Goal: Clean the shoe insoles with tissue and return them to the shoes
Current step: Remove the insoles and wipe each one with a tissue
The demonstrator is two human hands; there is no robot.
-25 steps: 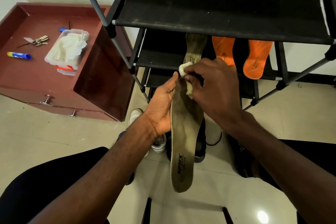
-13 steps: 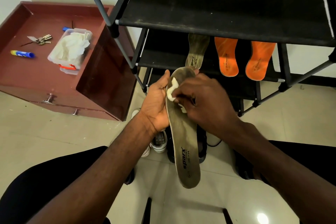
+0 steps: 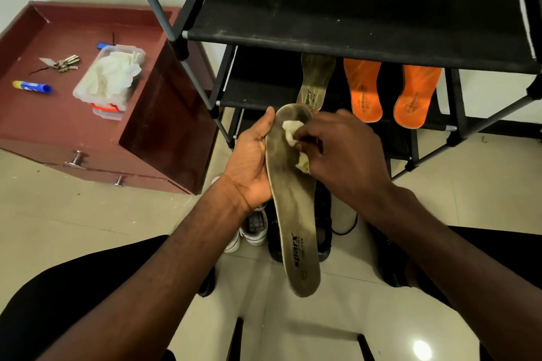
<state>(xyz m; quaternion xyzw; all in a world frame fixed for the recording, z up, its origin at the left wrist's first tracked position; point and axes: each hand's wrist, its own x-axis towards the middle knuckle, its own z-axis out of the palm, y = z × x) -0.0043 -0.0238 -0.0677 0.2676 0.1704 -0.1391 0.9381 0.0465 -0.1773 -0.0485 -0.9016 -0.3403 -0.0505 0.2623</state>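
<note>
My left hand (image 3: 252, 161) grips a long, dirty grey-green insole (image 3: 296, 214) by its left edge, with the toe end pointing away from me. My right hand (image 3: 346, 152) presses a crumpled white tissue (image 3: 293, 132) onto the upper part of that insole. A matching grey insole (image 3: 315, 79) and two orange insoles (image 3: 363, 88) (image 3: 416, 97) lie on the middle shelf of the black shoe rack (image 3: 352, 9). On the floor under my hands stand a white sneaker (image 3: 252, 226) and dark shoes (image 3: 322, 231), partly hidden by the insole.
A red-brown cabinet (image 3: 73, 126) at the left carries a clear box of tissues (image 3: 111, 79), a bunch of keys (image 3: 63, 63) and a blue tube (image 3: 32, 87). The floor is beige tile. My dark-trousered knees fill the lower corners.
The insole has dropped lower and nearer to me. My right hand has rubbed the tissue from the insole's middle toward its toe end.
</note>
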